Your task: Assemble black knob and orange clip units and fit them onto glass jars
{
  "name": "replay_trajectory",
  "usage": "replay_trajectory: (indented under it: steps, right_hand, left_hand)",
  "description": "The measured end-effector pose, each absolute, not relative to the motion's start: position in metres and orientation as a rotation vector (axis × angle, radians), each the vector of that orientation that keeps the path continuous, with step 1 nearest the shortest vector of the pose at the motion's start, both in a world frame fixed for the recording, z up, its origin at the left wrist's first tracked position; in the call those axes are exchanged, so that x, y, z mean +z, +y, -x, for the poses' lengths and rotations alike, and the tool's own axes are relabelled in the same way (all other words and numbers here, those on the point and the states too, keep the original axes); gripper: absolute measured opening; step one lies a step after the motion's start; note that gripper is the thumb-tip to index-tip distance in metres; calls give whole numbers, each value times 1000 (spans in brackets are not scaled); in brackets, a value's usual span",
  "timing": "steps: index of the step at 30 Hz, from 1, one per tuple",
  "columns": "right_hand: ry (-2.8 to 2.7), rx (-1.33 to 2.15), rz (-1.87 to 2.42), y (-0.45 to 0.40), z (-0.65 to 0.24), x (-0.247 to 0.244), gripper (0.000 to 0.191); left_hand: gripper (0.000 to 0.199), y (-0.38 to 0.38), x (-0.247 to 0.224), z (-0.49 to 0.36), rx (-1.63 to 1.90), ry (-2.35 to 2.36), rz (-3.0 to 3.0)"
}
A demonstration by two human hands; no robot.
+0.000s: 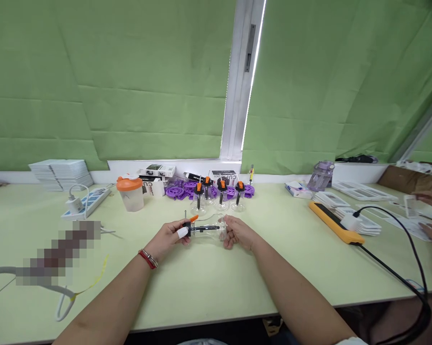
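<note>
Clear, waisted bottle (213, 235) with black cap (188, 229), orange tab (194, 218) and dark inner tube (205, 228) is held sideways over the pale green table (208, 287); the left hand (169, 235) pinches its cap, the right hand (239, 232) grips its base.

Bottle (209, 228) between the hands (170, 236) (238, 232)

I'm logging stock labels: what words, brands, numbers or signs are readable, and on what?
"CU", third letter unclear: white box beside the orange-lidded cup.
"CU" again, and seemingly "HOLDER": box behind the standing jars.
Too blurred: the flat upper box and the packet.
None readable: the held jar.
</note>
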State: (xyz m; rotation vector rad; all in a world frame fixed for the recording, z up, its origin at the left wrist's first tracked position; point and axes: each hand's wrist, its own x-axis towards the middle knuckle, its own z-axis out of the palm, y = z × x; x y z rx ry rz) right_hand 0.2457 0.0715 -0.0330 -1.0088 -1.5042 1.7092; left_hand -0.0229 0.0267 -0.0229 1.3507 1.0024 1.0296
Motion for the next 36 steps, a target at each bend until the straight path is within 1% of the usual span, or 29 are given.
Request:
replay_trajectory:
  steps: [5, 8, 9, 12, 13, 16, 20, 23, 24, 30, 36]
  right_hand:
    - [-1463, 1661, 891, 67, -249, -26, 51]
    - [-1478, 1674, 816, 64, -253, -21, 63]
    - [-1487, 1678, 828, 65, -253, -21, 62]
    - [-1501, 1689, 940, 68, -249, -26, 49]
    - [-1505, 1687, 979, 69, -248, -28, 48]
    - [-1509, 1660, 1021, 70, -245, -30, 52]
    - [-1478, 1662, 883, 64, -247, -23, 54]
    - [-1503, 1659, 829, 60, -248, -20, 66]
    - [-1511, 1655, 834, 60, -248, -21, 66]
    - [-1492, 1686, 925, 68, -239, -33, 46]
    - [-1474, 1677, 1019, 70, -236, -36, 55]
  left_hand:
    - [57, 29, -25, 26, 1039, 1009, -1364]
    - [56, 30, -27, 27, 1046, 997, -1383]
    - [56, 30, -27, 27, 1044, 992, -1390]
    - [57, 28, -26, 26, 1028, 987, -1397]
    - [57, 28, -25, 25, 1026, 985, -1393]
    - [56, 28, -25, 26, 1033, 980, -1376]
    - [57, 31, -26, 28, 1050, 998, -1353]
    - [59, 31, -27, 28, 1055, 1001, -1349]
    - [59, 31, -27, 28, 1054, 1001, -1351]
    - [57, 30, -28, 25, 1041, 998, -1362]
    - [57, 31, -27, 25, 1038, 1008, -1362]
